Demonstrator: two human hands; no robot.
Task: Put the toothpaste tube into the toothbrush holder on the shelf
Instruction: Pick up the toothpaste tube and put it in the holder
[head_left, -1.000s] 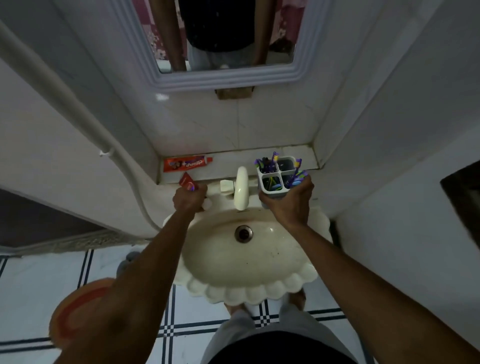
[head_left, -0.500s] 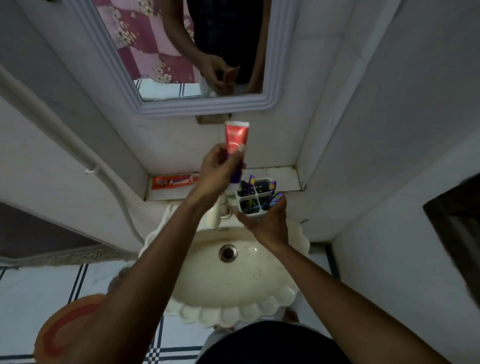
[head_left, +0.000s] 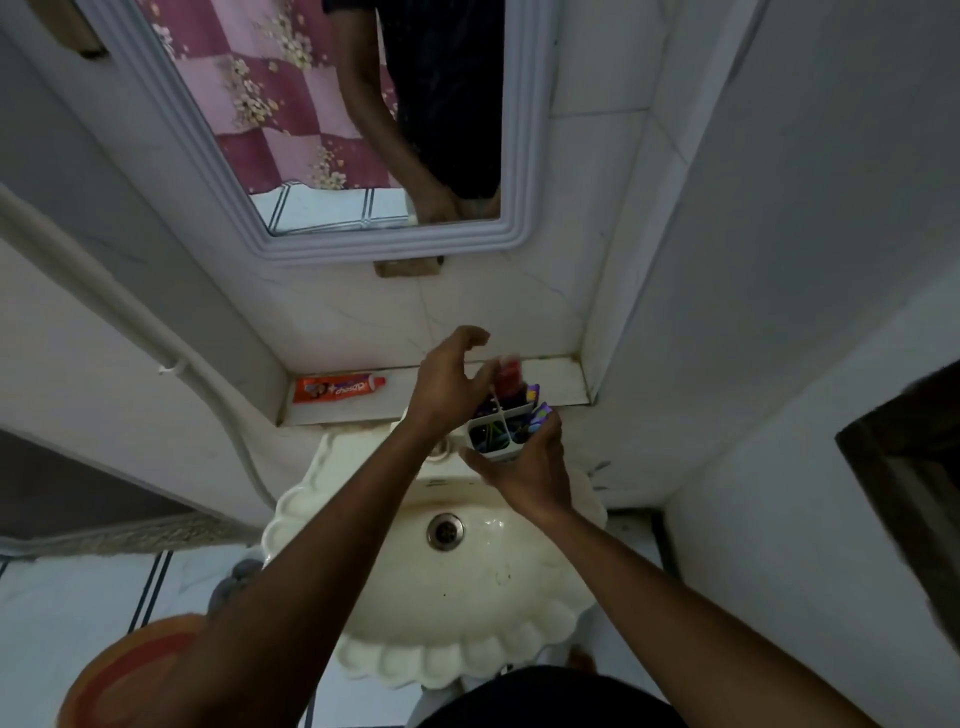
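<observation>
Two hands meet at the far rim of a cream, shell-shaped sink (head_left: 447, 613) with a scalloped near edge and a metal drain (head_left: 444, 530). The right hand (head_left: 530, 467) is closed around the near side of a white toothbrush holder (head_left: 498, 434), a square plastic cup split into four compartments, with purple and blue toothbrushes (head_left: 537, 415) crowding the right ones. The left hand (head_left: 449, 382) hangs over the holder with its fingers spread apart and nothing in its grasp. Just beyond those fingers a red toothpaste tube (head_left: 508, 376) stands upright in a far compartment, blurred and partly hidden by the hand, so which compartment exactly cannot be told. The holder's base is covered by the right hand; whether it rests on the pale tiled shelf (head_left: 556, 382) or is lifted off it cannot be made out. Well to the left on that shelf lies an orange toothpaste box (head_left: 337, 388), flat, its lettering upside down. Above, a mirror (head_left: 322, 130) in a ridged grey frame reflects a pink checked curtain and a dark-clothed torso. At the lower left, an orange round thing (head_left: 130, 675) on the floor is cut off by the edge.
</observation>
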